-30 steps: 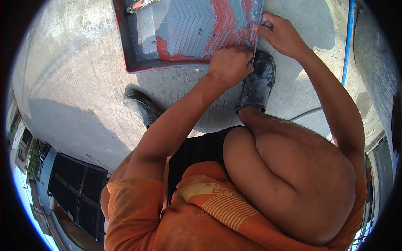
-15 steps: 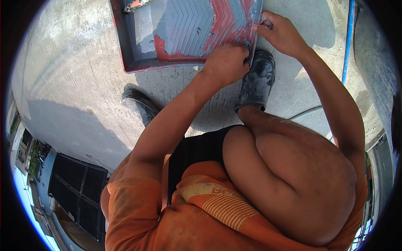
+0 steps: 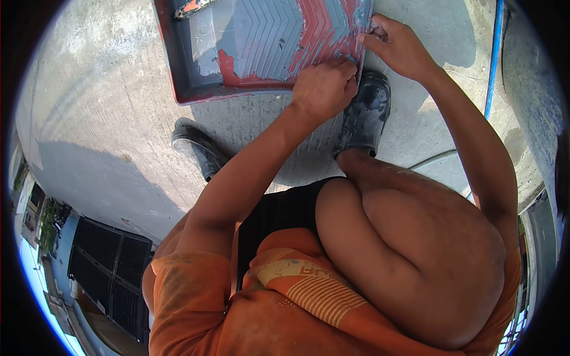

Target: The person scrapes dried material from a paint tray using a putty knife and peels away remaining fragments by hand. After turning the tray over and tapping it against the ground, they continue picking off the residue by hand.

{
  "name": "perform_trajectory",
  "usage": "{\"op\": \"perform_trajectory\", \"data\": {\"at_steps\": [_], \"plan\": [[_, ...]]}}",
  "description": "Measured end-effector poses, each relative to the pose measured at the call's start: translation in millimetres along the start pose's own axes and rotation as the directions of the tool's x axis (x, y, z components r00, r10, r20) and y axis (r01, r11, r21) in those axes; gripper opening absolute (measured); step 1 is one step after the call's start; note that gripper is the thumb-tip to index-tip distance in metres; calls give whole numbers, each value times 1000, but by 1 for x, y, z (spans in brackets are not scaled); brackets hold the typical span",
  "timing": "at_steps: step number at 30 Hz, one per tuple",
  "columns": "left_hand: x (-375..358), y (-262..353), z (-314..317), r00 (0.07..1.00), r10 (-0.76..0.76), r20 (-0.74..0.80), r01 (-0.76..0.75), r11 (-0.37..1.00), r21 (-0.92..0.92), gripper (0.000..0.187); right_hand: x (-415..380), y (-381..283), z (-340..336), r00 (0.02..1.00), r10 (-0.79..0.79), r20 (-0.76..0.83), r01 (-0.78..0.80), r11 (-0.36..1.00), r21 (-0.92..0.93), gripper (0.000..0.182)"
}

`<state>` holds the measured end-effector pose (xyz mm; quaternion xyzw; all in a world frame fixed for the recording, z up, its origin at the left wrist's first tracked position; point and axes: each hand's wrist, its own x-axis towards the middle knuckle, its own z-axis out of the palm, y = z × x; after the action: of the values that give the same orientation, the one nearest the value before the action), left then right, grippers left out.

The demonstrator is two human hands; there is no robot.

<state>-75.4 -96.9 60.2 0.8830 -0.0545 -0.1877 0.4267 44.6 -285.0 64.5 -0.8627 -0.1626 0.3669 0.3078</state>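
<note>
A grey paint tray (image 3: 259, 35) with a ribbed slope lies at the top of the view, smeared with red and peeling grey paint. My right hand (image 3: 401, 50) pinches its right edge, thumb toward the tray and fingers curled. Over the near right corner, my left hand (image 3: 323, 89) is closed, knuckles up, right at the rim. Its fingertips are hidden beneath it, and I cannot tell what they grip. In the tray's far left part rests a paint-spattered orange and dark handle (image 3: 195, 7), cut off by the frame edge.
Two dark paint-marked shoes (image 3: 367, 110) stand on the rough concrete ground (image 3: 101, 101) close below the tray. A blue hose or pipe (image 3: 494, 65) runs along the right side. At lower left is a black gate (image 3: 110, 270).
My left hand has shifted slightly up and to the right along the tray's near corner, and its wrist has turned a little. My right hand stays at the right edge.
</note>
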Motion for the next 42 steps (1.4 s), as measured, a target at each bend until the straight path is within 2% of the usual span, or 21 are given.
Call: {"op": "perform_trajectory", "data": {"at_steps": [2,4,8,11,16,22,26,28,29,31,35,37,41,42], "plan": [[3,-2,0,998,-45,-36,43,998,-44,10,1,0,0,1000,9,8,-9,1000,-22,38],[4,-5,-2,1000,-8,25,9,999,-44,13,1,4,3,998,-35,-57,36,999,10,37],[-1,-10,-12,996,62,58,-54,991,-125,17,-2,0,2,997,-47,-60,47,999,9,37],[-6,-6,-12,993,108,37,-105,992,-62,21,-2,-2,1,999,-14,-38,13,1000,-22,37],[-8,-10,3,978,208,17,-208,964,165,12,0,3,2,998,-25,-49,23,999,-25,38],[-4,-13,6,949,313,-33,-293,919,263,6,0,5,3,999,-21,-45,22,1000,1,39],[-2,-5,5,974,207,-95,-193,971,143,6,1,3,2,999,-19,-48,18,999,-29,39],[-5,0,4,993,10,-118,-3,998,58,9,-1,2,2,996,-60,-69,60,998,-6,39],[-5,1,4,993,12,-116,-5,998,55,9,-2,3,1,996,-56,-70,56,998,-8,39],[-6,0,1,978,-201,-50,205,972,115,11,-2,2,0,1000,-7,22,8,999,-31,42],[-8,-6,-4,991,-119,-68,123,991,54,17,2,6,4,999,-37,-30,37,999,12,39],[-7,-4,-4,985,-93,-145,86,995,-52,26,1,4,2,999,-42,-33,41,999,-10,38],[-3,-1,-5,988,-42,-150,41,999,-9,34,2,6,3,999,-44,-29,46,996,74,38],[-3,-1,-6,994,-57,-92,55,998,-24,34,1,7,4,999,-32,-21,34,995,92,37]]}}
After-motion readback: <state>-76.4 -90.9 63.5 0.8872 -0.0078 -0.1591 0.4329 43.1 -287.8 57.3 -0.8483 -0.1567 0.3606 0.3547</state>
